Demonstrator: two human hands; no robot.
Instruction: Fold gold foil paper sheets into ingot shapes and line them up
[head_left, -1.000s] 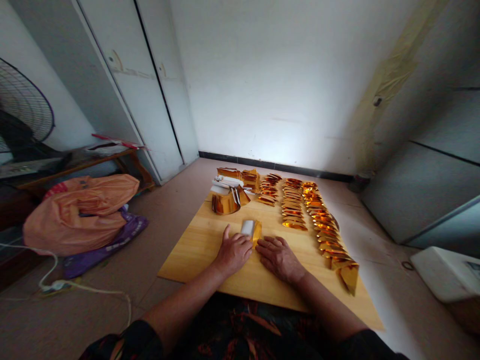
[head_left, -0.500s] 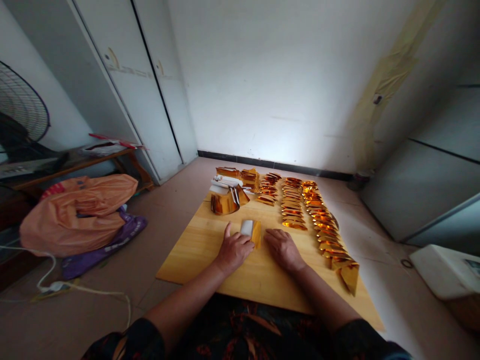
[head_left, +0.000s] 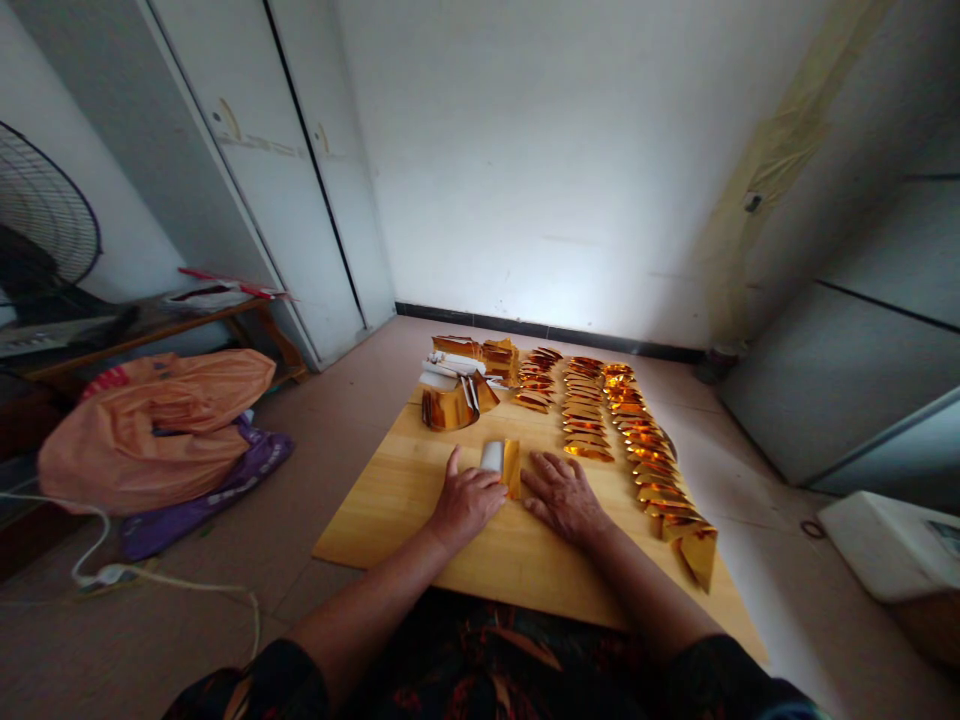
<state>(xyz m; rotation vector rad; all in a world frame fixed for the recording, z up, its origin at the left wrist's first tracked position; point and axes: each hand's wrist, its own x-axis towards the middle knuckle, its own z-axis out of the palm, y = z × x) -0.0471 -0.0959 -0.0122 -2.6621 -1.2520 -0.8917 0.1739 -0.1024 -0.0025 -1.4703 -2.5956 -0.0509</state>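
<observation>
A partly folded sheet of gold foil paper (head_left: pixel 511 468), with a white face showing, lies on the wooden board (head_left: pixel 390 500). My left hand (head_left: pixel 469 508) has its fingers bent over the paper's near left edge, holding it down, while the thumb sticks up apart. Just right of the sheet, my right hand (head_left: pixel 564 496) rests palm down with its fingers spread and nothing in them. Behind the left hand stands a curved stack of gold foil sheets (head_left: pixel 444 408). The underside of the folded paper is hidden.
Folded gold foil pieces (head_left: pixel 589 415) form rows at the board's far side, with a longer row (head_left: pixel 651 465) along the right. A white roll (head_left: pixel 456 364) lies at the back left. An orange bag (head_left: pixel 150 430) and a white cable (head_left: pixel 187 582) are on the left.
My right hand has shifted slightly left towards the paper, and its fingers have spread. The left hand stays almost in place on the sheet, whose gold strip looks flatter.
</observation>
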